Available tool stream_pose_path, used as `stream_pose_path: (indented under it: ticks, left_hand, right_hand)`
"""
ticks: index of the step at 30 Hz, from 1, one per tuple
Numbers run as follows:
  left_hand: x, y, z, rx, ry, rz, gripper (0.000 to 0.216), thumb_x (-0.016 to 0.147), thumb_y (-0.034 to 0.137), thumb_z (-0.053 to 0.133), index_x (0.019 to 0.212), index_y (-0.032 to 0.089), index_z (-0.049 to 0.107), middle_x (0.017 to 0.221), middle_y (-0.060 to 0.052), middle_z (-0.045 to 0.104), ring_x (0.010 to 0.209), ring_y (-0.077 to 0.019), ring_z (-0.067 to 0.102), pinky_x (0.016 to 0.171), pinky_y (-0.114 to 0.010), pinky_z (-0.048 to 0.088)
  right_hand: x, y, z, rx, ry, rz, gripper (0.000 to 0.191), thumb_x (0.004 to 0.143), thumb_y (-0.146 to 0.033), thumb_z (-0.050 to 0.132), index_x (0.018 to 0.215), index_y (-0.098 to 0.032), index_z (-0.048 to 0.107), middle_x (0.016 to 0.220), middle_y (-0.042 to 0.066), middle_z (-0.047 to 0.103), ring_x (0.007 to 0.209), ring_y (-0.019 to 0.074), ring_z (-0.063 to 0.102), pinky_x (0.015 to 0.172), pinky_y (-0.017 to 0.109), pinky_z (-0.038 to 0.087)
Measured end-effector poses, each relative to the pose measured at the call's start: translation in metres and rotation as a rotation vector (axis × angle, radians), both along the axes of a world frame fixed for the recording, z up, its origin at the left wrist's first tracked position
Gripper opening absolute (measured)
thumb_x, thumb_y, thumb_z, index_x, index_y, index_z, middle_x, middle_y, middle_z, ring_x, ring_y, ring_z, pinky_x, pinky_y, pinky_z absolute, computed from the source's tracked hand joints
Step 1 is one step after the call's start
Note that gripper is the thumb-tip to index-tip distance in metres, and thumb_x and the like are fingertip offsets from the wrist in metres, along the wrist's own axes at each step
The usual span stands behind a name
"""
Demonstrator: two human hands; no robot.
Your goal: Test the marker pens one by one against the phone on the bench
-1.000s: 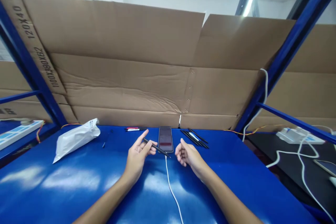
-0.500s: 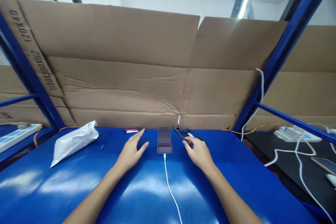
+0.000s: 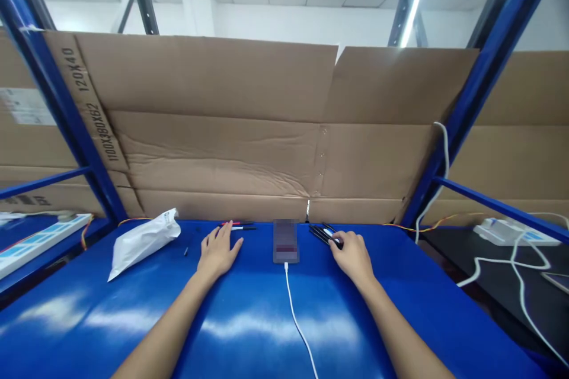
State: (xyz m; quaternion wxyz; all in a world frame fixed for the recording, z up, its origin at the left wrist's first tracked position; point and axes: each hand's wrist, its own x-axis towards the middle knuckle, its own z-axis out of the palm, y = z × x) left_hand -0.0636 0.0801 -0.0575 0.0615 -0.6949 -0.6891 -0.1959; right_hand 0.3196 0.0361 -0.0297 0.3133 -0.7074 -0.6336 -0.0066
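My left hand (image 3: 217,250) lies flat on the blue table (image 3: 249,320) with its fingers spread, holding nothing, just left of a phone (image 3: 285,240) that lies face up with a white cable (image 3: 299,320) plugged into its near end. My right hand (image 3: 351,253) rests to the right of the phone, fingers curled down onto a small pile of black pens (image 3: 325,233). Whether it grips one is hidden by the fingers. Two more pens (image 3: 237,225), one red and one white, lie just beyond my left hand.
A white plastic bag (image 3: 142,240) lies at the left of the table. Cardboard sheets (image 3: 249,130) wall off the back between blue rack posts (image 3: 57,106). Power strips (image 3: 40,237) and loose white cables (image 3: 511,260) sit on the side benches.
One second ago my left hand held a black pen above the phone. That pen went over to the pile at the right with my right hand, and my left hand came down flat on the table.
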Motion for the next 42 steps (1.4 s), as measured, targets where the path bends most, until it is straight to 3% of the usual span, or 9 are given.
stream_pose_path:
  ticks: [7,12,16,19,23,26,31,37,42]
  left_hand:
    - [0.002,-0.012,0.011,0.030,-0.004,-0.035,0.036,0.102,0.039,0.046,0.121,0.021,0.071,0.122,-0.016,0.065,0.115,-0.0368,0.055,0.098,-0.052,0.040]
    - [0.003,-0.016,0.023,0.028,-0.076,-0.159,0.037,0.106,0.034,0.037,0.107,0.018,0.070,0.105,-0.013,0.072,0.102,-0.0319,0.063,0.093,-0.044,0.044]
    - [0.020,-0.032,0.033,0.024,-0.188,-0.335,0.040,0.110,0.040,0.029,0.108,0.022,0.065,0.109,-0.007,0.072,0.101,-0.0227,0.066,0.091,-0.031,0.048]
    - [0.043,-0.050,0.037,-0.010,-0.450,-0.508,0.040,0.109,0.045,0.032,0.099,0.021,0.063,0.098,-0.006,0.072,0.092,-0.0233,0.066,0.085,-0.032,0.048]
    - [0.065,-0.067,0.040,-0.060,-0.538,-0.619,0.041,0.109,0.044,0.033,0.095,0.021,0.063,0.092,-0.005,0.070,0.086,-0.0221,0.064,0.080,-0.031,0.046]
    - [0.069,-0.071,0.041,-0.095,-0.550,-0.648,0.040,0.109,0.044,0.035,0.097,0.021,0.066,0.093,-0.005,0.071,0.086,-0.0215,0.064,0.079,-0.030,0.046]
    - [0.064,-0.071,0.039,-0.160,-0.528,-0.741,0.032,0.104,0.045,0.053,0.121,0.023,0.068,0.100,-0.004,0.073,0.077,-0.0179,0.064,0.072,-0.026,0.048]
    - [0.061,-0.072,0.042,-0.169,-0.420,-0.823,0.035,0.108,0.043,0.046,0.123,0.027,0.073,0.110,-0.004,0.077,0.097,-0.0215,0.069,0.087,-0.028,0.049]
    - [0.064,-0.076,0.051,-0.309,-0.553,-0.859,0.037,0.108,0.044,0.045,0.123,0.027,0.075,0.117,-0.001,0.078,0.102,-0.0218,0.071,0.089,-0.027,0.050]
  right_hand:
    - [-0.003,0.006,-0.003,0.084,0.085,0.059,0.027,0.096,-0.034,0.055,0.095,-0.018,0.077,0.091,0.012,0.071,0.090,0.0298,0.060,0.085,0.038,0.044]
    - [-0.012,0.002,0.003,0.110,0.151,0.162,0.029,0.096,-0.036,0.051,0.091,-0.020,0.075,0.094,0.010,0.074,0.092,0.0284,0.064,0.085,0.037,0.047]
    - [-0.028,-0.005,0.005,0.002,0.395,0.406,0.035,0.099,-0.046,0.050,0.092,-0.020,0.072,0.082,0.006,0.073,0.077,0.0235,0.066,0.073,0.033,0.050]
    - [-0.042,-0.014,0.005,-0.147,0.565,0.652,0.035,0.096,-0.049,0.058,0.101,-0.018,0.073,0.083,0.005,0.072,0.076,0.0214,0.067,0.071,0.031,0.050]
    - [-0.058,-0.029,0.010,-0.210,0.594,0.774,0.035,0.094,-0.048,0.065,0.112,-0.019,0.072,0.087,0.004,0.071,0.073,0.0178,0.062,0.067,0.027,0.045]
    - [-0.063,-0.034,0.015,-0.185,0.557,0.778,0.033,0.097,-0.050,0.062,0.098,-0.019,0.072,0.088,0.004,0.071,0.077,0.0179,0.061,0.070,0.027,0.045]
    - [-0.062,-0.032,0.016,-0.216,0.460,0.727,0.064,0.105,-0.059,0.037,0.063,-0.018,0.060,0.061,0.000,0.057,0.063,0.0159,0.054,0.065,0.027,0.038]
    - [-0.060,-0.033,0.018,-0.188,0.440,0.766,0.050,0.104,-0.051,0.045,0.073,-0.018,0.067,0.070,0.001,0.063,0.068,0.0169,0.056,0.068,0.028,0.038]
    - [-0.059,-0.036,0.025,-0.136,0.455,0.754,0.031,0.100,-0.042,0.057,0.083,-0.018,0.067,0.082,0.003,0.067,0.077,0.0179,0.058,0.070,0.027,0.041]
